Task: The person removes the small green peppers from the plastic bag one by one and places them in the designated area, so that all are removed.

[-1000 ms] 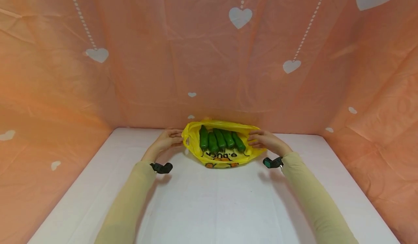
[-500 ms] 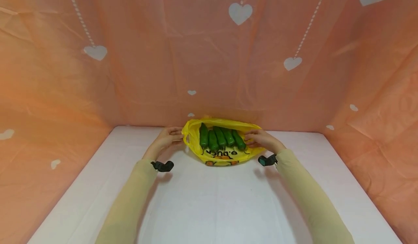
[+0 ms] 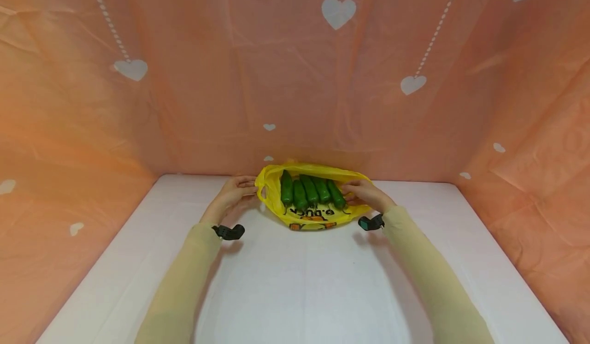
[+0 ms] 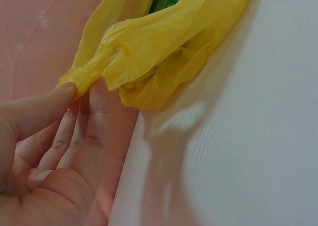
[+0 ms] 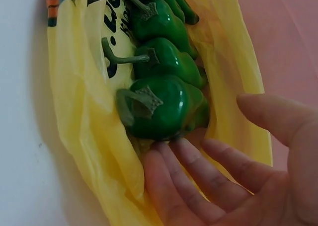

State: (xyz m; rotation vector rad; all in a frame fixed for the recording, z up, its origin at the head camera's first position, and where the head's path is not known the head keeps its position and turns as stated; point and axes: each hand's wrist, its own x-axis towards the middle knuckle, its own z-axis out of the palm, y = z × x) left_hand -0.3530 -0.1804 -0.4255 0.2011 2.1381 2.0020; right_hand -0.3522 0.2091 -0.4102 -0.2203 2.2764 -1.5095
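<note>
A yellow plastic bag (image 3: 314, 215) lies open at the back of the white table (image 3: 295, 287), with several green peppers (image 3: 310, 192) side by side in it. My left hand (image 3: 236, 192) is at the bag's left handle. In the left wrist view the left hand (image 4: 79, 94) has straight fingers, and its thumb and fingertips (image 4: 97, 87) touch the bunched handle of the bag (image 4: 159, 42). My right hand (image 3: 364, 192) reaches into the bag's right side. In the right wrist view the right hand (image 5: 208, 141) is spread flat, fingertips against the nearest pepper (image 5: 164, 107) on the bag (image 5: 74, 112).
Orange cloth with white hearts (image 3: 295, 78) walls the table at the back and both sides, and the bag lies close to the back wall. A small black device sits on each wrist (image 3: 228, 231). Bare white tabletop lies in front of the bag.
My right hand has slid left, from the bag's right rim into the bag up to the rightmost pepper. The left hand has stayed at the left handle.
</note>
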